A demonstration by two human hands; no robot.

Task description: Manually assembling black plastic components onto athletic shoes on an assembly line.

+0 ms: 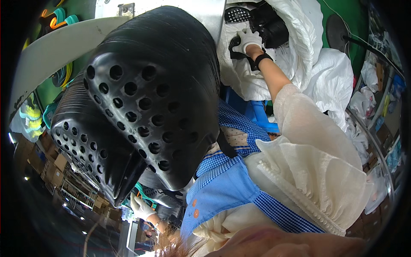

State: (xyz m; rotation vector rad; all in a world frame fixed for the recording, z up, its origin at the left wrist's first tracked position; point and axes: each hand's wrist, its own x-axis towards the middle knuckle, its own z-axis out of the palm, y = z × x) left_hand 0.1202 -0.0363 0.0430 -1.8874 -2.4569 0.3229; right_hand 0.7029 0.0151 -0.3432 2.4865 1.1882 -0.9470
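My right hand (249,40), in a white glove, reaches into a white woven sack (299,43). Its fingers curl over a black shoe-like piece (235,46). Further black pieces (274,30) lie in the sack, one of them dotted with holes (237,15). At the lower left, my left hand (142,208), also gloved, has its fingers stretched out beside a teal strap-like part (145,196). Two big glossy black stacks with rounded, perforated ends, like nested clog toes, fill the left middle: a nearer stack (171,64) and a further one (81,111). They hide much of what lies behind.
A pale curved panel (64,51) runs behind the black stacks. Teal and orange items (58,19) show at the upper left. Something blue (261,113) stands under the sack. Plastic bags (370,100) hang along a metal rail on the right. Shelves with cartons (55,167) stand at the lower left.
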